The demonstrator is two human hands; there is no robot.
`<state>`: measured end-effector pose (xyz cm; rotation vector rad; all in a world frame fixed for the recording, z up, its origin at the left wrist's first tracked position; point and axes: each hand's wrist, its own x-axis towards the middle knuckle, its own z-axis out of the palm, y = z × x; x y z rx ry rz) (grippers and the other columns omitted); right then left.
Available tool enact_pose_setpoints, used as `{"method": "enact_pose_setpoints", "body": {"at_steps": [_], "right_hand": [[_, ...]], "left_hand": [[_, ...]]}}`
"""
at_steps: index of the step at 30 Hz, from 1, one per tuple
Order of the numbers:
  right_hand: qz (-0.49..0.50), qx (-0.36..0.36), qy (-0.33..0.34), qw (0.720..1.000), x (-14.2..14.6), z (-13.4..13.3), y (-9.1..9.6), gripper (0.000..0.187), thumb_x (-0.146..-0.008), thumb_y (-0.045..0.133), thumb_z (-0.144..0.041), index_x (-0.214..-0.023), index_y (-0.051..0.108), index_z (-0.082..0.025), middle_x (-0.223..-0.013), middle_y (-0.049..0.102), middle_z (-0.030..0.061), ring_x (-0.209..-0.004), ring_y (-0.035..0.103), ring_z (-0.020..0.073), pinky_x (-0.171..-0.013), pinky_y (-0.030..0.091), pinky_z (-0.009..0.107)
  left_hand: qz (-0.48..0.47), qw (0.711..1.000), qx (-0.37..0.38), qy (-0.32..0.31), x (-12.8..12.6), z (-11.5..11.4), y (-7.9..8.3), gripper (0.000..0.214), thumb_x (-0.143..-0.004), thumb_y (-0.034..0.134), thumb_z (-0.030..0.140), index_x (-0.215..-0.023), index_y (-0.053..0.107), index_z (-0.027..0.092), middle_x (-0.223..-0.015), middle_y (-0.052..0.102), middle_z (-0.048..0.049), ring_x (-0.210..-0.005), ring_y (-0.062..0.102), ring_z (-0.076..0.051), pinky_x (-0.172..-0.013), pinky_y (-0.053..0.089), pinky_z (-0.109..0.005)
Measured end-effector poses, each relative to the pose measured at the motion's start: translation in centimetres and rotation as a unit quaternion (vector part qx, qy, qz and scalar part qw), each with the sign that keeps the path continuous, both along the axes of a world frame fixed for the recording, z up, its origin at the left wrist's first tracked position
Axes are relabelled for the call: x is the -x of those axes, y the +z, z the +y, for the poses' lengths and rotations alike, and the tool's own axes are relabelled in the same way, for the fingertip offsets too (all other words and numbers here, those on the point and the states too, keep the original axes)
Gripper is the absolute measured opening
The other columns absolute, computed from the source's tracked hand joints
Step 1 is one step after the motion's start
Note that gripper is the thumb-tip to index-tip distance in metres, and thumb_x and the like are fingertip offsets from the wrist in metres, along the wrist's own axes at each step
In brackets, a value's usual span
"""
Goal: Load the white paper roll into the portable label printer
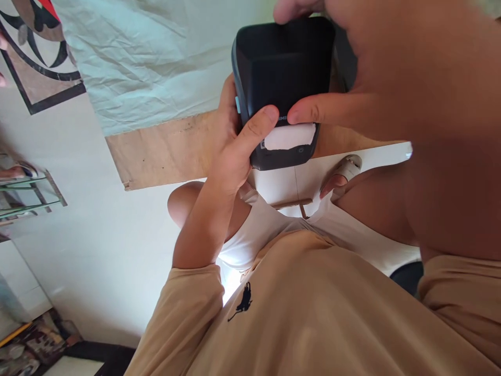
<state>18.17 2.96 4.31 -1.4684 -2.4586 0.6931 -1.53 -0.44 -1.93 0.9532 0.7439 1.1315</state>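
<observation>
A black handheld label printer is held up in front of me, over the table's near edge. A white label shows low on its face, above a small power mark. My left hand grips the printer's left side, thumb on the front near the label and fingers behind. My right hand spans the right side, with its thumb on the front by the partly covered lettering and a finger over the top edge. Its other fingers are hidden. A small light-blue tab sticks out at the printer's left side.
A wrinkled pale-blue cloth covers most of the wooden table. Over on the left are a patterned floor section and a green metal rack. Assorted items lie at the lower left. My knees are below the table edge.
</observation>
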Motion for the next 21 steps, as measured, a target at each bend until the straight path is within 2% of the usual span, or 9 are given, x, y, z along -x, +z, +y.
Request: {"method": "enact_pose_setpoints", "body": {"at_steps": [2,5,9,11,13,15,18,19,21], "right_hand": [[-0.021,0.003,-0.014,1.0,0.1,-0.1,-0.3,0.077,-0.077,0.04,-0.071,-0.144,0.034,-0.035,-0.138,0.034,-0.0066,-0.131,0.035,0.0185,-0.116,0.027,0.046],[-0.028,-0.031,0.01,0.999,0.1,-0.2,-0.8,0.085,-0.077,0.034,-0.078,-0.147,0.03,-0.03,-0.142,0.029,-0.0056,-0.134,0.033,0.0197,-0.117,0.029,0.042],[-0.008,-0.084,0.025,0.996,0.0,-0.5,-1.6,0.088,-0.079,0.021,-0.087,-0.148,0.026,-0.033,-0.143,0.029,-0.0063,-0.139,0.032,0.0194,-0.121,0.028,0.046],[-0.008,-0.103,0.028,0.994,0.1,-0.8,-1.9,0.087,-0.081,0.012,-0.087,-0.149,0.024,-0.035,-0.144,0.028,-0.0065,-0.14,0.032,0.018,-0.124,0.027,0.044],[-0.016,-0.097,0.017,0.995,0.1,-0.8,-2.1,0.084,-0.083,0.007,-0.085,-0.151,0.022,-0.037,-0.144,0.027,-0.0077,-0.141,0.031,0.0165,-0.125,0.028,0.04],[-0.026,-0.094,-0.004,0.995,0.1,-0.7,-2.3,0.086,-0.082,0.006,-0.085,-0.15,0.026,-0.036,-0.144,0.028,-0.0073,-0.14,0.032,0.0144,-0.125,0.03,0.035],[-0.035,-0.107,-0.01,0.994,-0.4,-0.3,-2.3,0.087,-0.086,0.006,-0.079,-0.147,0.036,-0.026,-0.141,0.031,-0.0038,-0.134,0.037,0.0106,-0.124,0.031,0.031],[-0.029,-0.109,-0.004,0.994,-0.6,-0.2,-2.3,0.086,-0.087,0.005,-0.075,-0.147,0.038,-0.022,-0.141,0.032,-0.0032,-0.133,0.038,0.0095,-0.123,0.031,0.029],[-0.004,-0.112,0.008,0.994,-1.0,-0.1,-2.2,0.084,-0.091,0.004,-0.067,-0.146,0.039,-0.015,-0.139,0.035,-0.0026,-0.132,0.039,0.0086,-0.123,0.031,0.025]], "left_hand": [[-0.001,1.0,-0.011,-0.01,0.1,0.0,-0.1,0.03,-0.081,0.072,0.041,-0.108,0.064,0.031,-0.102,0.072,0.0006,-0.097,0.069,-0.019,-0.08,0.057,-0.03],[0.006,1.0,-0.022,-0.013,0.5,0.0,-0.1,0.031,-0.081,0.073,0.037,-0.109,0.065,0.029,-0.111,0.071,-0.0002,-0.113,0.068,-0.023,-0.091,0.057,-0.033],[-0.013,1.0,0.002,0.001,1.1,0.1,-0.3,0.041,-0.075,0.075,0.052,-0.107,0.067,0.028,-0.122,0.068,0.0017,-0.143,0.05,-0.024,-0.123,0.043,-0.038],[-0.01,1.0,0.004,0.007,0.9,0.2,-0.2,0.047,-0.077,0.07,0.059,-0.113,0.064,0.03,-0.121,0.071,0.0014,-0.15,0.041,-0.022,-0.129,0.036,-0.038],[-0.009,1.0,0.018,0.022,0.3,0.2,0.2,0.037,-0.09,0.054,0.053,-0.118,0.062,0.031,-0.122,0.071,0.0019,-0.148,0.044,-0.02,-0.13,0.034,-0.038],[-0.023,0.998,0.042,0.052,-0.8,0.1,0.9,0.031,-0.097,0.041,0.043,-0.11,0.065,0.027,-0.114,0.073,0.0027,-0.133,0.058,-0.017,-0.129,0.035,-0.036],[-0.02,0.983,0.083,0.164,-2.7,0.0,2.0,0.037,-0.099,0.039,0.043,-0.09,0.066,0.02,-0.089,0.072,0.0014,-0.101,0.067,-0.015,-0.132,0.026,-0.04],[-0.008,0.976,0.088,0.202,-3.1,0.0,2.2,0.039,-0.098,0.04,0.046,-0.086,0.065,0.018,-0.087,0.07,0.0011,-0.097,0.067,-0.015,-0.133,0.022,-0.042],[0.009,0.964,0.136,0.23,-3.3,0.2,2.3,0.041,-0.096,0.044,0.051,-0.084,0.066,0.018,-0.087,0.069,-0.0002,-0.102,0.065,-0.016,-0.132,0.025,-0.042]]}}
